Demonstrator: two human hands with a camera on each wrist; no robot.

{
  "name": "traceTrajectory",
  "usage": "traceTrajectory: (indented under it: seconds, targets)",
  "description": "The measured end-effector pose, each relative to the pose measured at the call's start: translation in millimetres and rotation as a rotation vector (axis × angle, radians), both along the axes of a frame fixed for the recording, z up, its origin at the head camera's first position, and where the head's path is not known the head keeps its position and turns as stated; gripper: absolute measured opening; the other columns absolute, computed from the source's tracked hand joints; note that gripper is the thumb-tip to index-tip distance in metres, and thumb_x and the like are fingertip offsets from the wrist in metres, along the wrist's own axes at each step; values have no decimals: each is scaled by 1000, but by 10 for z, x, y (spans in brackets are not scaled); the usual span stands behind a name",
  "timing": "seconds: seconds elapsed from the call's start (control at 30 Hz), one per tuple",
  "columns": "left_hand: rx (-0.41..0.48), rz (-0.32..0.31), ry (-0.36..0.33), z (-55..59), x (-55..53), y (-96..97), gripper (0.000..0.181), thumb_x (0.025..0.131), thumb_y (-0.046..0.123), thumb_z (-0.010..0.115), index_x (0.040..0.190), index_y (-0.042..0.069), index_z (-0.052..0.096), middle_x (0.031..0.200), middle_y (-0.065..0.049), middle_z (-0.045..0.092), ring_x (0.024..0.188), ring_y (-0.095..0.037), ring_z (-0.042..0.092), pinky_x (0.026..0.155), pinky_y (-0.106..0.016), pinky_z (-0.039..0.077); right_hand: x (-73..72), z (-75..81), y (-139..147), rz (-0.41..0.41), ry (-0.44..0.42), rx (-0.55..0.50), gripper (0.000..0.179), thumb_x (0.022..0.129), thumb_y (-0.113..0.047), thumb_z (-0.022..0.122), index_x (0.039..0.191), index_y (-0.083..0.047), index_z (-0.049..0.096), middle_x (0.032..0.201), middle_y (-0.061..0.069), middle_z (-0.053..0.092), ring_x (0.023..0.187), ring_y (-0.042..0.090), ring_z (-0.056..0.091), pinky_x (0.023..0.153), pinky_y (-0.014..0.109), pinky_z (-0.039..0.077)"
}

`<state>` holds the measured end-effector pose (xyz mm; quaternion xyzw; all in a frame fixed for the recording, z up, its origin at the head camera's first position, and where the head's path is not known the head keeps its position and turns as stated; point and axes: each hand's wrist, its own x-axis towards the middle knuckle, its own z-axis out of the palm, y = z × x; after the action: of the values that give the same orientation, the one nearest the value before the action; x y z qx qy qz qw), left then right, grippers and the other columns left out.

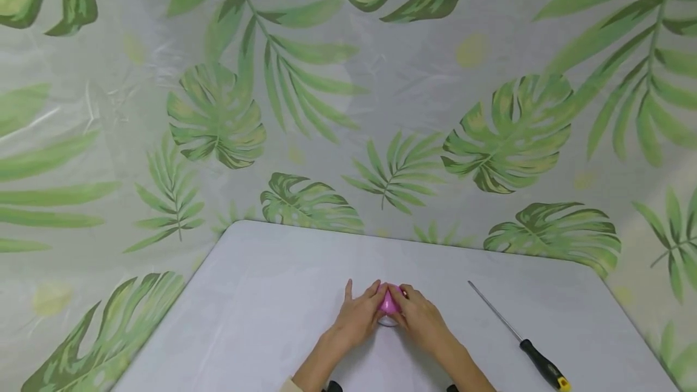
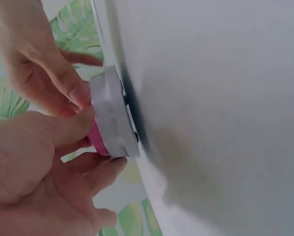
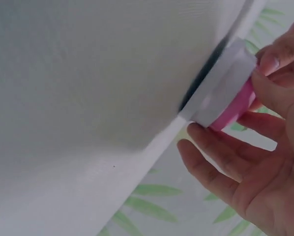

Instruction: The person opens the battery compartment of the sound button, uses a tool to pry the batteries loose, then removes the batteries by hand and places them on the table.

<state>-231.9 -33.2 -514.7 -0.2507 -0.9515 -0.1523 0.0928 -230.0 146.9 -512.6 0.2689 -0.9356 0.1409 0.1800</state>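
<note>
A round object with a pink top [image 1: 389, 305] and a pale grey base [image 2: 110, 115] sits low over the white table; its exact kind does not show. Small dark feet stick out under the base in the left wrist view. My left hand [image 1: 356, 317] grips the pink part from the left, thumb and fingers around it. From the other side my right hand [image 1: 423, 318] holds the same part, its thumb [image 3: 272, 93] near the left thumb. Fingertips of both hands meet over the pink top, hiding much of it.
To the right on the white table [image 1: 261, 307] lies a screwdriver [image 1: 539, 363] with a black and yellow handle, its long shaft pointing away to the back left. Behind the table hangs a leaf-patterned sheet [image 1: 403, 107].
</note>
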Motion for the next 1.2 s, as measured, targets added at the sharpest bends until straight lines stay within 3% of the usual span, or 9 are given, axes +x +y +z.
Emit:
traceTrajectory:
  seconds: [0.1, 0.2, 0.4, 0.53, 0.67, 0.8, 0.93, 1.1, 1.2]
  targets:
    - [17, -36, -40, 53, 4, -46, 55, 99, 22, 67, 151, 9, 53, 153, -14, 55, 138, -22, 59, 119, -71, 32, 22, 59, 21, 8, -63, -17, 48, 94, -20, 75, 136, 0, 65, 116, 17, 67, 100, 29, 68, 76, 42, 64]
    - [73, -86, -72, 103, -2, -103, 54, 100, 22, 67, 151, 9, 53, 154, -14, 55, 138, -24, 59, 118, -75, 29, 41, 152, 71, 18, -178, -65, 46, 100, -27, 68, 139, -2, 63, 118, 12, 67, 100, 22, 67, 77, 40, 63]
    - [198, -220, -135, 164, -39, -206, 54, 100, 26, 66, 149, 7, 55, 152, -13, 58, 144, -24, 54, 118, -78, 24, 56, 303, 205, 66, -382, -129, 49, 109, -37, 52, 145, -4, 57, 122, 6, 63, 98, 12, 58, 79, 31, 55]
    - [224, -283, -191, 164, -41, -253, 60, 97, 29, 69, 151, 8, 53, 152, -11, 57, 146, -22, 51, 120, -76, 23, 45, 315, 275, 100, -550, -203, 52, 110, -40, 46, 150, -6, 52, 121, 5, 60, 96, 13, 53, 78, 28, 49]
    - [249, -317, -210, 153, -30, -274, 59, 97, 27, 69, 151, 12, 53, 152, -5, 58, 146, -19, 51, 122, -74, 23, 28, 304, 333, 150, -650, -288, 50, 112, -38, 43, 149, -6, 53, 128, 8, 61, 106, 19, 57, 83, 33, 52]
    - [336, -301, -233, 174, -4, -287, 52, 99, 30, 66, 148, 13, 58, 147, 0, 62, 141, -17, 56, 123, -70, 25, 43, 308, 354, 174, -671, -388, 47, 112, -34, 43, 148, -6, 54, 136, 16, 62, 100, 17, 61, 77, 27, 54]
    - [453, -220, -253, 220, 1, -305, 51, 100, 37, 64, 143, 10, 63, 141, -3, 67, 132, -19, 64, 123, -65, 31, 77, 307, 345, 176, -630, -443, 45, 112, -31, 43, 153, -13, 50, 139, 17, 62, 96, 15, 60, 74, 23, 53]
    - [623, -177, -320, 274, -2, -352, 50, 101, 37, 64, 140, 6, 65, 139, -10, 67, 125, -26, 68, 108, -41, 55, 112, 302, 315, 236, -566, -446, 46, 113, -28, 41, 159, -24, 43, 152, 11, 56, 102, 13, 58, 79, 24, 52]
    - [687, -191, -348, 329, 7, -376, 47, 101, 34, 64, 138, 4, 65, 137, -13, 68, 120, -26, 71, 95, -27, 61, 128, 305, 298, 281, -534, -456, 46, 114, -24, 39, 160, -23, 41, 156, 10, 53, 101, 10, 56, 78, 26, 53]
